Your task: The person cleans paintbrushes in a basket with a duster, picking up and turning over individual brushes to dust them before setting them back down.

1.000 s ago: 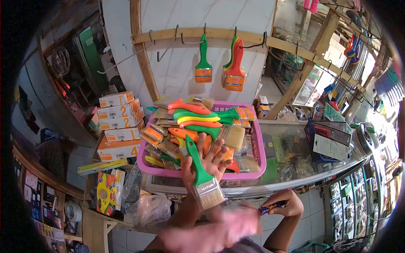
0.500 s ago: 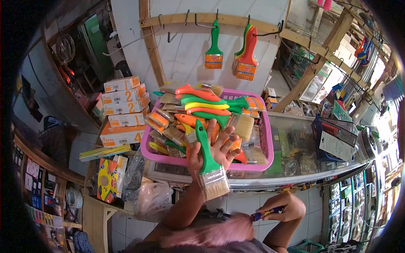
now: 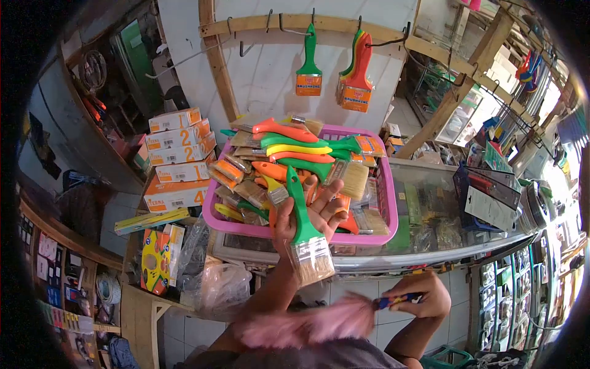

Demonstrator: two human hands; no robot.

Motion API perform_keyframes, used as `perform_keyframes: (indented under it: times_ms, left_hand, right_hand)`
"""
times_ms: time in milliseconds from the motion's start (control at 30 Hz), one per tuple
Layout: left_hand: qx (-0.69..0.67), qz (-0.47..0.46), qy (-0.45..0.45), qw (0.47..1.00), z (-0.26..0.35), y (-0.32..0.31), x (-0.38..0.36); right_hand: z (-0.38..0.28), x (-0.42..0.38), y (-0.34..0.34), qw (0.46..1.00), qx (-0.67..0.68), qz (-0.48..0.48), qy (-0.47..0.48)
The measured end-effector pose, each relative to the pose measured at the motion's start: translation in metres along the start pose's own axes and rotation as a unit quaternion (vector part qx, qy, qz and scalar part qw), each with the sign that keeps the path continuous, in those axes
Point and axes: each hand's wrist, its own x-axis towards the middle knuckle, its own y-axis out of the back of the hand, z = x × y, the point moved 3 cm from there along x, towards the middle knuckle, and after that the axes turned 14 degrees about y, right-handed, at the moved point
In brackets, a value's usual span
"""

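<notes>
A green-handled paintbrush (image 3: pixel 300 218) lies in the palm of my left hand (image 3: pixel 322 216), bristles toward me. My thumb is along one side of the handle and the other fingers are partly curled. Clear wrap seems to cover the pale bristles. Beyond that hand, a pink plastic basket (image 3: pixel 261 232) is heaped with several paintbrushes in red, orange, yellow and green. Lower right, my right hand (image 3: pixel 431 294) is closed around the dark blue patterned handle of a pink feather duster (image 3: pixel 335 318). The duster's fluffy head is smeared by motion and reaches left in front of my body.
The basket stands on a glass display counter (image 3: pixel 424 190). Stacked orange-and-white boxes (image 3: pixel 176 157) are at left, near a clear plastic bag (image 3: pixel 221 289). Paintbrushes (image 3: pixel 309 61) hang from hooks on a wooden rail (image 3: pixel 258 27). A dark blue basket (image 3: pixel 465 200) with packaged goods is at right.
My right hand has moved a little up and right with the feather duster, whose head has swung. The fingers of my left hand are slightly more curled about the paintbrush.
</notes>
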Motion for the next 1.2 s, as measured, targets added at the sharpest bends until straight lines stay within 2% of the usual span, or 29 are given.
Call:
perform_keyframes:
  times_ms: [33, 67, 100, 133, 167, 200, 233, 267, 333, 367, 433, 467, 500, 600, 667, 733, 800, 867, 933, 967, 1067, 1100, 1133, 1167, 1200]
  left_hand:
    - [-0.013, -0.004, 0.001, 1.000, 0.000, 0.001, 0.001]
    - [-0.008, -0.004, 0.008, 1.000, 0.002, 0.001, -0.001]
    - [0.045, 0.020, -0.036, 0.998, 0.001, -0.004, -0.002]
    - [0.003, -0.023, 0.002, 1.000, 0.001, -0.001, -0.001]
    - [-0.037, -0.061, 0.043, 0.997, 0.002, -0.001, 0.001]
    - [-0.004, -0.015, 0.018, 1.000, 0.001, -0.004, -0.003]
    - [0.000, -0.027, 0.018, 0.999, 0.001, -0.003, -0.001]
    - [0.004, -0.039, 0.016, 0.999, 0.001, 0.000, 0.000]
    - [0.119, 0.040, -0.042, 0.991, -0.004, 0.048, -0.006]
    - [0.080, -0.004, -0.036, 0.996, -0.003, 0.032, -0.004]
    - [0.000, -0.088, -0.015, 0.996, -0.002, 0.001, 0.000]
    - [-0.029, -0.096, 0.011, 0.995, -0.001, 0.006, 0.000]
    - [-0.036, -0.076, 0.019, 0.996, -0.001, 0.003, 0.000]
    - [-0.087, -0.007, 0.033, 0.996, -0.004, -0.014, -0.009]
    - [0.133, 0.000, -0.030, 0.991, -0.005, -0.005, -0.004]
    - [0.024, 0.025, 0.015, 0.999, -0.003, 0.004, -0.005]
    - [0.034, 0.013, 0.019, 0.999, -0.003, 0.007, -0.002]
    - [0.015, 0.011, 0.009, 1.000, -0.004, 0.005, -0.005]
    - [-0.059, 0.016, 0.029, 0.998, -0.005, 0.001, -0.005]
    - [-0.025, 0.033, 0.028, 0.999, -0.004, 0.000, -0.004]
    - [0.081, 0.078, 0.022, 0.993, -0.001, -0.006, 0.000]
    - [0.058, 0.083, 0.006, 0.995, -0.005, -0.009, 0.002]
    - [0.264, 0.114, -0.046, 0.957, -0.002, -0.011, -0.001]
    - [0.457, 0.140, -0.096, 0.873, -0.001, -0.014, -0.005]
    - [0.402, 0.120, -0.081, 0.904, -0.001, -0.014, -0.003]
  right_hand:
    - [0.005, -0.008, 0.000, 0.995, 0.036, 0.091, -0.034]
    - [0.013, -0.017, 0.003, 0.983, -0.064, 0.170, -0.038]
    - [0.017, -0.016, 0.003, 0.970, -0.061, 0.231, -0.052]
    - [0.018, -0.015, 0.003, 0.952, -0.059, 0.291, -0.067]
    - [0.015, -0.013, 0.004, 0.973, -0.037, 0.226, -0.042]
    - [0.010, -0.013, 0.009, 0.987, -0.016, 0.160, -0.016]
    - [0.007, -0.013, 0.011, 0.996, 0.005, 0.092, 0.012]
    - [0.011, -0.016, 0.013, 0.991, -0.008, 0.136, -0.001]
    - [0.022, -0.025, 0.011, 0.975, -0.030, 0.218, -0.033]
    - [0.022, -0.016, 0.009, 0.956, -0.058, 0.287, -0.031]
    - [0.023, -0.017, 0.013, 0.989, 0.001, 0.151, 0.005]
    - [0.023, -0.016, 0.014, 0.996, 0.029, 0.081, 0.024]
    - [0.019, -0.011, 0.014, 0.995, 0.058, 0.053, 0.061]
    - [0.038, -0.026, 0.011, 0.958, 0.008, 0.285, -0.037]
    - [0.035, -0.028, 0.012, 0.969, 0.007, 0.244, -0.023]
    - [0.032, -0.027, 0.018, 0.979, 0.005, 0.204, -0.003]
    - [0.031, -0.026, 0.022, 0.980, 0.083, 0.144, 0.107]
    - [0.029, -0.033, 0.021, 0.971, 0.091, 0.217, 0.039]
    - [0.029, -0.038, 0.021, 0.962, -0.013, 0.274, 0.008]
    - [0.028, -0.040, 0.021, 0.951, -0.066, 0.302, -0.006]
    - [0.020, -0.048, 0.029, 0.992, 0.024, 0.124, 0.013]
    - [0.020, -0.050, 0.027, 0.979, 0.053, 0.189, 0.045]
    - [0.022, -0.053, 0.023, 0.968, 0.024, 0.248, 0.028]
    - [0.020, -0.054, 0.020, 0.952, -0.004, 0.305, 0.009]
    - [0.019, -0.054, 0.021, 0.932, -0.033, 0.361, -0.008]
